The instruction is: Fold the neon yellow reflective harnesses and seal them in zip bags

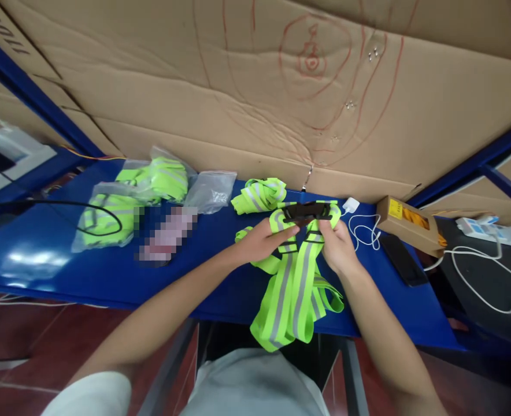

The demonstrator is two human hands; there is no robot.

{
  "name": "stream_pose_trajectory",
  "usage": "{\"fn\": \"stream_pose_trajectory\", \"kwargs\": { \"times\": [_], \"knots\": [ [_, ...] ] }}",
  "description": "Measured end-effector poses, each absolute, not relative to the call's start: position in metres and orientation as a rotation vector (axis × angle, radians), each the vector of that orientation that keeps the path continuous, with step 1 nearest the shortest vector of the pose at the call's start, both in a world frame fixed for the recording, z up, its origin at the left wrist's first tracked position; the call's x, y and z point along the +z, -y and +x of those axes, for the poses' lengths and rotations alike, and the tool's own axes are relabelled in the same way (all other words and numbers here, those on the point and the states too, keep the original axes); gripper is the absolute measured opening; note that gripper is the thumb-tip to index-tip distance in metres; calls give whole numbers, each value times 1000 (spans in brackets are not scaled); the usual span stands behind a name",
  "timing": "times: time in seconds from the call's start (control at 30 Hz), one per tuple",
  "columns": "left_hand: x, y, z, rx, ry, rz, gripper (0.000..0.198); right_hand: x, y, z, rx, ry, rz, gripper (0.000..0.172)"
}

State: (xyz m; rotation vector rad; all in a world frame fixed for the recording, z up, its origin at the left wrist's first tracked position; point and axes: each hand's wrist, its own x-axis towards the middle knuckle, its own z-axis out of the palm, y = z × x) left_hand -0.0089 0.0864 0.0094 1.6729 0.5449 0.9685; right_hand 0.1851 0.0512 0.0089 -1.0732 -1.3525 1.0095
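Both hands hold up a lime-yellow reflective strap (297, 289) with a grey stripe by its black buckle (306, 212). My left hand (259, 240) is closed on the buckle's left side, thumb lying along it. On the right side, my right hand (337, 245) grips the strap where it meets the buckle. Black slide adjusters sit on both strap lengths just below. The loops hang down over the table's front edge. A rolled reflective strap (259, 195) lies just beyond my left hand.
Blue table (212, 277). At left lie bagged reflective straps (112, 216), an empty clear bag (212, 188) and a pixelated item (169, 234). To the right are a white charger (351, 205), a black phone (403, 260) and a small cardboard box (411, 222). A cardboard wall (238, 86) stands behind.
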Motion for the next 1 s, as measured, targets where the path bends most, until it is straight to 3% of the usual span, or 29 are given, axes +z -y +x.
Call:
{"fn": "stream_pose_trajectory", "kwargs": {
  "times": [0.2, 0.33, 0.43, 0.5, 0.6, 0.7, 0.77, 0.87, 1.0],
  "knots": [
    [-18, -75, -3, 776, -605, 1376, 57, -9, -55, 183, 965, 1563, -1177, 56],
    [-20, -73, -4, 787, -737, 1216, 49, -3, -55, 190, 722, 1718, -1254, 50],
    [-21, -78, -7, 764, -750, 1356, 36, 13, -52, 198, 510, 1796, -1243, 77],
    [-20, -81, -9, 728, -639, 1507, 27, 29, -51, 199, 508, 1950, -1234, 77],
    [-20, -81, -12, 668, -513, 1626, 24, 49, -50, 194, 604, 2154, -1266, 43],
    [-18, -77, -13, 609, -567, 1559, 29, 58, -54, 185, 686, 2100, -1309, 30],
    [-13, -73, -13, 593, -608, 1431, 33, 57, -58, 181, 745, 1991, -1348, 35],
    [-2, -71, -14, 569, -509, 1288, 31, 48, -64, 178, 1016, 1708, -1425, 56],
    [9, -74, -19, 481, -452, 1274, 31, 34, -69, 177, 1357, 1349, -1445, 61]
  ]
}}
